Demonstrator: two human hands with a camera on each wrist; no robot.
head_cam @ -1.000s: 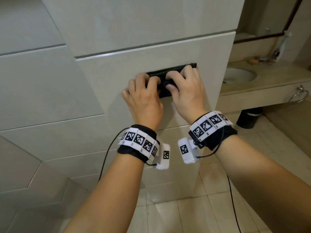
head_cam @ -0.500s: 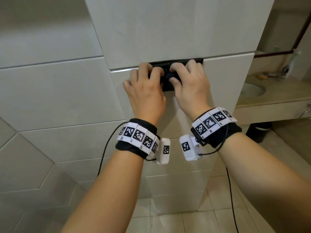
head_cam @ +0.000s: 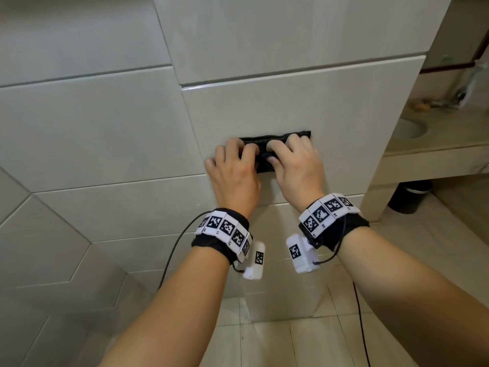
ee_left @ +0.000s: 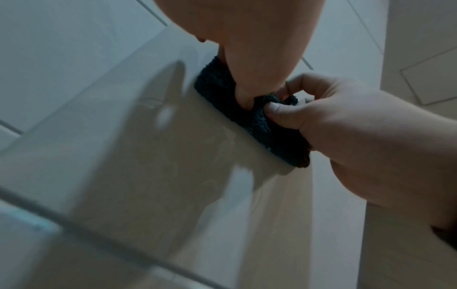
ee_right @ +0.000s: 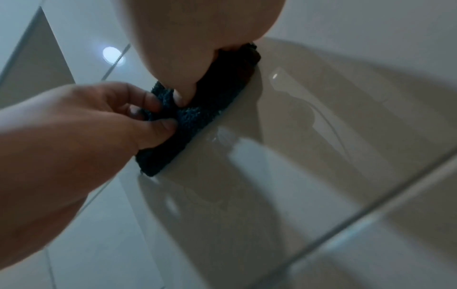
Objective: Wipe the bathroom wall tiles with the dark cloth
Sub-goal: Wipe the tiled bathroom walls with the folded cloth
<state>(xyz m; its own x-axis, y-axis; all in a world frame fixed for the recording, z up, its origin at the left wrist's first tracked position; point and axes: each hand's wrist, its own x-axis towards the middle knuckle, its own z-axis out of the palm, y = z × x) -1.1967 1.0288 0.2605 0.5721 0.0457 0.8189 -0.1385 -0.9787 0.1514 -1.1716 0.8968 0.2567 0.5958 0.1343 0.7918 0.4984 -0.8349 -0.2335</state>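
The dark cloth (head_cam: 265, 161) lies bunched against a pale wall tile (head_cam: 264, 107), well below the tile's upper seam. My left hand (head_cam: 235, 170) grips its left part, fingers curled over the top edge. My right hand (head_cam: 299, 165) grips the right part, its thumb tucked under. In the left wrist view the right hand (ee_left: 346, 125) pinches a fold of the cloth (ee_left: 267, 129) between thumb and finger. The right wrist view has the left hand (ee_right: 86, 121) pinching the cloth (ee_right: 197, 121) the same way. A wet sheen marks the tile below the cloth.
The tiled column ends at a corner on the right (head_cam: 391, 128). Beyond it stands a vanity counter (head_cam: 428, 152) with a basin (head_cam: 410, 128) and a dark bin (head_cam: 410, 197) beneath. Floor tiles (head_cam: 277, 340) lie below. Cables hang from both wrist bands.
Both hands slid the cloth up to the tile's upper seam, then down to the middle of the tile. Their hold on it is unchanged.
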